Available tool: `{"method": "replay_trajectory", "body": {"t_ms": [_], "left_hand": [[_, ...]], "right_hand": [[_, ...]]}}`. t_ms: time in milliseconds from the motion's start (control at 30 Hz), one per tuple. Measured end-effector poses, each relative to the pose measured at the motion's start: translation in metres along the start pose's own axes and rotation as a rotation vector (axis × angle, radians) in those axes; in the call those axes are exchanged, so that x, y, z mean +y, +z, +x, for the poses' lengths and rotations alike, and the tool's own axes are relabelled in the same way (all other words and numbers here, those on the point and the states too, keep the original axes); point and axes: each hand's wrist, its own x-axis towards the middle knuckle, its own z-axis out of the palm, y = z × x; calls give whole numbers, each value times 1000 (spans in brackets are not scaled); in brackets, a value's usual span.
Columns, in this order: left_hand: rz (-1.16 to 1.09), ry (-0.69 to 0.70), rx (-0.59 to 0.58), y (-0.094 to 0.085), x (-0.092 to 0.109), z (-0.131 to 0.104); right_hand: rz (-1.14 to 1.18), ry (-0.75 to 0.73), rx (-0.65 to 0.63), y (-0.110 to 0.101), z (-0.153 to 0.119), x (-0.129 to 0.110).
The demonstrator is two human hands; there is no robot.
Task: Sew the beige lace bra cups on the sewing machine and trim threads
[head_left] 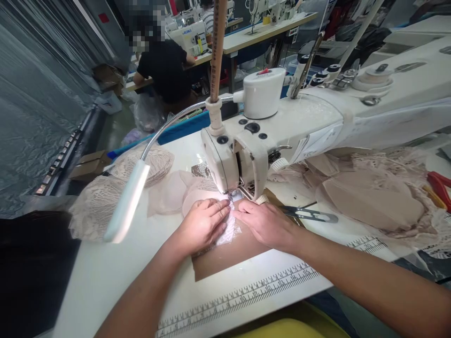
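A white sewing machine [236,155] stands over the table, its needle area lit brightly. Under its foot lies a small piece of white lace [227,231], on a brown sheet [232,260]. My left hand [206,223] rests flat on the lace from the left, fingers extended toward the needle. From the right, my right hand [264,223] pinches at the lace edge with thumb and index finger close to the foot. Black thread snips [317,215] lie just right of my right hand. Beige fabric cups [169,190] sit behind my left hand.
A lamp [128,202] on a bendy neck hangs at the left. Lace pieces [88,206] lie beyond it. Beige lace fabric [373,197] is piled at the right, beside red-handled scissors [439,188]. A printed ruler [253,300] runs along the front edge. A person [164,68] sits further back.
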Motion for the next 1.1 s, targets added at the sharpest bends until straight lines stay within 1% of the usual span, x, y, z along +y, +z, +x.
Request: {"method": "replay_trajectory", "body": {"t_ms": [367,567,700,933,1100], "left_hand": [[34,-31,-36,1,5,0],[43,-109,-64,0,12,3],[49,-142,-74,-1,14,5],[73,-150,-51,2,9,5],[46,-105,0,3,5,-2]], "right_hand": [[-50,11,-3,3,-5,0],[-46,9,-3,2,-3,0],[-48,34,11,2,-1,-1],[-62,66,-27,-1,1,-1],[-53,39,-52,-3,-2,2]]}}
